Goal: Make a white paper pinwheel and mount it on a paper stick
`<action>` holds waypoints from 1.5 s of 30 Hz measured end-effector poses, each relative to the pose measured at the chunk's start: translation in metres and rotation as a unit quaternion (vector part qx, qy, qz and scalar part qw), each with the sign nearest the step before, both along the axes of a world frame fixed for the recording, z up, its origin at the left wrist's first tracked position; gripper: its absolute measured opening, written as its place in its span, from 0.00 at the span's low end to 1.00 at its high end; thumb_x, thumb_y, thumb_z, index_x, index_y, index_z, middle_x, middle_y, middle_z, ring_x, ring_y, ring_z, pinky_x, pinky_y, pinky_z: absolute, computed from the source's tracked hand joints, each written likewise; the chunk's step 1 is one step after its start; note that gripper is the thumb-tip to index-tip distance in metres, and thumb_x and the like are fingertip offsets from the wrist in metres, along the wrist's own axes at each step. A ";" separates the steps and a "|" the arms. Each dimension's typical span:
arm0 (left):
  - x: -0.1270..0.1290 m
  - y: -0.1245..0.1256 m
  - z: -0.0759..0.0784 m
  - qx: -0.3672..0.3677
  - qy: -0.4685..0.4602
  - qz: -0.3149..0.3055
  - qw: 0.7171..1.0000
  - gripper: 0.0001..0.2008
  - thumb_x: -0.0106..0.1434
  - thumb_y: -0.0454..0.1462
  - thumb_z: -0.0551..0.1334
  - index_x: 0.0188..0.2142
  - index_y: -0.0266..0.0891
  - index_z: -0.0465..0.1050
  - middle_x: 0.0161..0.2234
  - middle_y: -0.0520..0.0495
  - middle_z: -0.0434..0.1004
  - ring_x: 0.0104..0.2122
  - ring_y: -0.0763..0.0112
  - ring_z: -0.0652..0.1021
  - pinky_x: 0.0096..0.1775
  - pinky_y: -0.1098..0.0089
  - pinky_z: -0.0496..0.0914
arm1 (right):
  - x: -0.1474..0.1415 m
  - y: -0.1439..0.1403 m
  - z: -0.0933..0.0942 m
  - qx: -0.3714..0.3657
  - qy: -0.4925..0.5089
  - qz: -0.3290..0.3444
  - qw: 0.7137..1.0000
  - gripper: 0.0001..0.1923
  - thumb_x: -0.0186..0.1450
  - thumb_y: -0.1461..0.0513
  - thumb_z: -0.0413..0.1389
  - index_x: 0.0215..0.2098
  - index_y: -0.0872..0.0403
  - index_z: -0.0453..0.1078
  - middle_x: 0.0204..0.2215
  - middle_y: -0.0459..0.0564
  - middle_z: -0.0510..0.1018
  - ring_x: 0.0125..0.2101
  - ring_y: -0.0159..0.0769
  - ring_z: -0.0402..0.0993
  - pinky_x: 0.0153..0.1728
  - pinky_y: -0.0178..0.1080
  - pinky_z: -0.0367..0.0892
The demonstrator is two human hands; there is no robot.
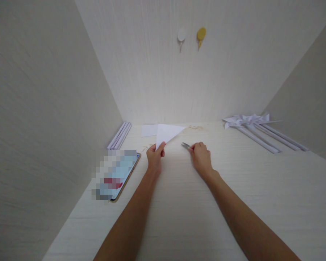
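Observation:
My left hand (pixel 155 156) is closed on the lower corner of a white triangle of folded paper (pixel 168 133), with the thumb lying on top of it. The triangle's long point reaches to the right. Small scissors (pixel 186 145) stick out of my right hand (pixel 201 159), their silver blades slightly parted and aimed left, apart from the paper. The handles are hidden inside my fingers. Behind the triangle a flat white sheet of paper (pixel 149 131) lies on the table.
Rolled paper sticks (pixel 120 136) lie at the left wall, and a phone (pixel 119 177) is near my left forearm. Paper pinwheels (pixel 247 120) with long paper sticks (pixel 277 136) rest at the right back. A white hook (pixel 181 35) and a yellow hook (pixel 201 34) are on the back wall.

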State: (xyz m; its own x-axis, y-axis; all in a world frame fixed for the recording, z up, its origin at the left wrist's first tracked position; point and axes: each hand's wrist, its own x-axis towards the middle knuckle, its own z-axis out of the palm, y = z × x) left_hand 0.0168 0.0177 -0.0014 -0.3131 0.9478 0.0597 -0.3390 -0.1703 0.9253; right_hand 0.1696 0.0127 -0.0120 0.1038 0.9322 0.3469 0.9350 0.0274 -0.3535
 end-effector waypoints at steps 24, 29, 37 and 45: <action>0.023 -0.010 0.004 -0.061 -0.077 -0.092 0.991 0.09 0.39 0.36 0.66 0.19 0.34 0.68 0.16 0.53 0.70 0.17 0.79 0.71 0.22 0.76 0.64 | -0.026 -0.003 0.009 0.014 0.820 0.103 0.563 0.24 0.40 0.60 0.65 0.15 0.53 0.49 0.09 0.33 0.50 0.10 0.18 0.43 0.09 0.27 0.41; 0.029 -0.013 0.004 -0.087 -0.092 -0.098 0.987 0.11 0.39 0.37 0.67 0.19 0.31 0.70 0.18 0.49 0.72 0.19 0.77 0.73 0.23 0.75 0.65 | -0.030 -0.004 0.007 -0.004 0.787 0.123 0.604 0.23 0.43 0.58 0.64 0.15 0.53 0.51 0.08 0.34 0.52 0.10 0.18 0.44 0.09 0.28 0.41; 0.026 -0.012 0.003 -0.068 -0.038 -0.038 0.996 0.10 0.43 0.39 0.65 0.21 0.33 0.70 0.19 0.51 0.71 0.17 0.78 0.71 0.21 0.76 0.62 | -0.034 -0.005 0.010 -0.087 0.807 0.124 0.571 0.18 0.54 0.47 0.52 0.23 0.53 0.59 0.12 0.37 0.59 0.10 0.21 0.47 0.10 0.29 0.44; 0.018 -0.007 0.004 -0.068 -0.147 0.019 0.987 0.08 0.47 0.37 0.62 0.26 0.35 0.69 0.23 0.51 0.73 0.22 0.79 0.72 0.22 0.78 0.61 | -0.046 -0.021 0.011 -0.210 0.791 0.157 0.553 0.13 0.56 0.54 0.53 0.31 0.57 0.67 0.15 0.39 0.61 0.15 0.24 0.60 0.13 0.27 0.51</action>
